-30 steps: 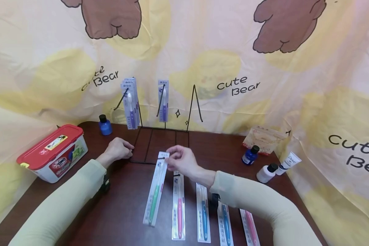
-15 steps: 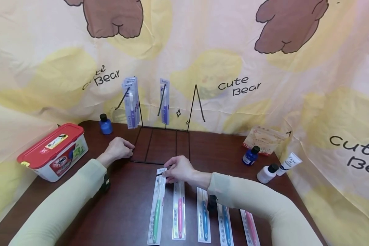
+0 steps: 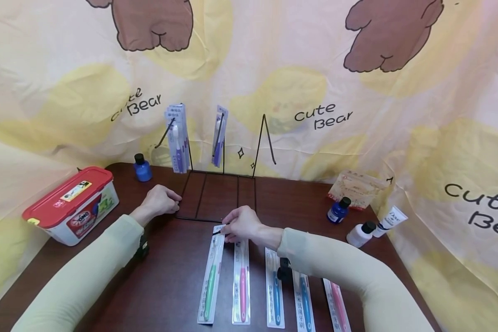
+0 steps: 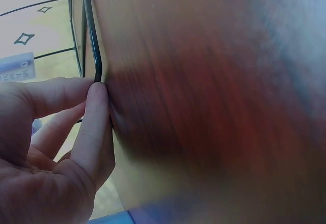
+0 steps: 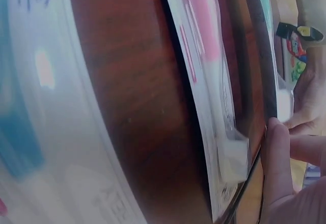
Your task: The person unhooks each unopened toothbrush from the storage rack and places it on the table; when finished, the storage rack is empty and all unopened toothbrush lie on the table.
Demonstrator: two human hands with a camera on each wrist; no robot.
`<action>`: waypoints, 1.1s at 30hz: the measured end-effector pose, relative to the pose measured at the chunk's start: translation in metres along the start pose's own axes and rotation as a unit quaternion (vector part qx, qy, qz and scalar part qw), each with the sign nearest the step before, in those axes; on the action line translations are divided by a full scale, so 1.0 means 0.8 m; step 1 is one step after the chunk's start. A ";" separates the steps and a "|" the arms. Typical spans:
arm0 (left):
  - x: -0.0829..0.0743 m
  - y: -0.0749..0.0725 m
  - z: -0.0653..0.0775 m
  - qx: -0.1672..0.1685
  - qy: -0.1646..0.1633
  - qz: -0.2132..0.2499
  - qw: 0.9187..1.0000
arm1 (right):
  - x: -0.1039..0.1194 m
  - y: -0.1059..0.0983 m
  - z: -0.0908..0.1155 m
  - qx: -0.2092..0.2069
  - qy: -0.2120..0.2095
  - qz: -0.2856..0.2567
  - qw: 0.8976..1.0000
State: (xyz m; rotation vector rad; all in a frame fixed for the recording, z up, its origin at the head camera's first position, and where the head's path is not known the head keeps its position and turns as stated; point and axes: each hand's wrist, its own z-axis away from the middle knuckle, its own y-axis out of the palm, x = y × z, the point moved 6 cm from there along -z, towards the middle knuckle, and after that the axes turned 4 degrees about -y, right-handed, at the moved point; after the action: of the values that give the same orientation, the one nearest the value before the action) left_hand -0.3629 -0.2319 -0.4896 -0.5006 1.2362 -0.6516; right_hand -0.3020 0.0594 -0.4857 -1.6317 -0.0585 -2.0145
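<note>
My right hand pinches the top end of a packaged green toothbrush, which slants slightly over the table front. In the right wrist view, thumb and finger grip the edge of that pack. My left hand holds the front left corner of a black wire display rack; its fingertips pinch the bent wire in the left wrist view. Packaged purple toothbrushes hang on the rack's left hook, and a single purple toothbrush hangs turned sideways on the middle one. The right hook is bare.
Right of the green one lie a packaged pink toothbrush, two blue ones and another pink one. A red-lidded tub and blue bottle stand left. Bottles, a tube and a pouch are at right.
My right hand has brought the green toothbrush down and toward me, beside the pink one. The purple toothbrush on the middle hook has swivelled. My left hand stays at the rack corner.
</note>
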 end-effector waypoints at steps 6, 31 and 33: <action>0.001 0.000 0.000 0.000 0.000 0.010 1.000 | 0.002 -0.008 -0.007 -0.006 -0.001 0.075 0.997; 0.000 0.001 0.001 -0.001 0.004 0.025 1.000 | 0.031 -0.080 -0.013 -0.024 -0.051 0.038 0.998; 0.001 0.001 0.001 -0.002 0.003 0.023 1.000 | 0.028 -0.095 -0.017 -0.039 -0.050 0.037 0.997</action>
State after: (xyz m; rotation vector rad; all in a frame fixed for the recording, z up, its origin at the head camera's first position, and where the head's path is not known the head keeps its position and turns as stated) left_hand -0.3618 -0.2319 -0.4900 -0.4725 1.2513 -0.6133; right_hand -0.3496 0.1112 -0.4463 -1.7572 0.0441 -1.9012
